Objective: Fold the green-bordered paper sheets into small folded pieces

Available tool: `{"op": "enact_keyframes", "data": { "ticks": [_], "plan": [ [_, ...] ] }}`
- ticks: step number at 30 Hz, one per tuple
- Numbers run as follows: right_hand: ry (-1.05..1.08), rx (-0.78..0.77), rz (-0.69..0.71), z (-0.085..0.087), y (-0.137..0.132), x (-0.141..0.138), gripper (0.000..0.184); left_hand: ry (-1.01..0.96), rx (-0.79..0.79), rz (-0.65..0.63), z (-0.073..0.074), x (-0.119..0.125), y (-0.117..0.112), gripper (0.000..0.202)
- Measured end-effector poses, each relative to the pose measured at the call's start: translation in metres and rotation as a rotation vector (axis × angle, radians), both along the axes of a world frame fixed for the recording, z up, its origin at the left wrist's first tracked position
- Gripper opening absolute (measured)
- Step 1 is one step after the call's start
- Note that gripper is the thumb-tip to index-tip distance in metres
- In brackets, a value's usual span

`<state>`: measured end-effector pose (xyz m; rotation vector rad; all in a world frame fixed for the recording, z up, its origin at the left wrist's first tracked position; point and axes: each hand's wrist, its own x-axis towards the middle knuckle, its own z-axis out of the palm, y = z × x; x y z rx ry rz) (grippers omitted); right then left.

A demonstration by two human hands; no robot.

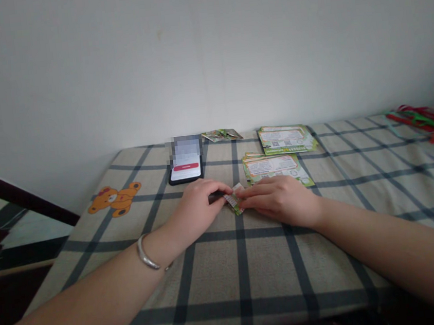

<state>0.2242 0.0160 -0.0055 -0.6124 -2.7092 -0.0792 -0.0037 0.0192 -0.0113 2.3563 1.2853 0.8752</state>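
Note:
A small piece of printed green and white paper [233,202], folded as far as I can see, lies between my hands at the middle of the table. My left hand [198,203], with a silver bangle at its wrist, pinches the paper's left side. From the right, the fingers of my right hand [283,199] press on the same paper. Just beyond the right hand is a stack of green-edged printed sheets [271,165]. Behind that stack sits another pile of the same sheets [286,138]. My fingers cover part of the paper.
A phone [186,172] with a lit screen lies beyond my left hand. Beside it are folded paper pieces [222,134] near the wall. An orange bear picture [115,200] is at the left. Red and green material [426,122] lies far right on the checked tablecloth [221,281].

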Motion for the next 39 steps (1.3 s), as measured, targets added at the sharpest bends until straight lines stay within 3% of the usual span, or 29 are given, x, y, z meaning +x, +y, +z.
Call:
{"op": "enact_keyframes", "data": {
  "ticks": [16, 23, 29, 39],
  "plan": [
    [-0.068, 0.036, 0.052, -0.002, 0.001, -0.001, 0.026, 0.183, 0.244, -0.191, -0.001, -0.012, 0.005, 0.017],
    [-0.12, 0.041, 0.044, -0.001, 0.001, 0.0, 0.027, 0.314, 0.294, -0.137, 0.004, -0.011, 0.0, 0.014],
    [-0.117, 0.018, 0.027, -0.003, 0.001, 0.0, 0.027, 0.391, 0.413, -0.197, 0.003, -0.01, 0.0, 0.014],
    [-0.089, -0.013, 0.055, -0.003, 0.003, 0.003, 0.027, 0.511, 0.417, -0.222, 0.0, -0.011, -0.001, 0.02]
  ]
}}
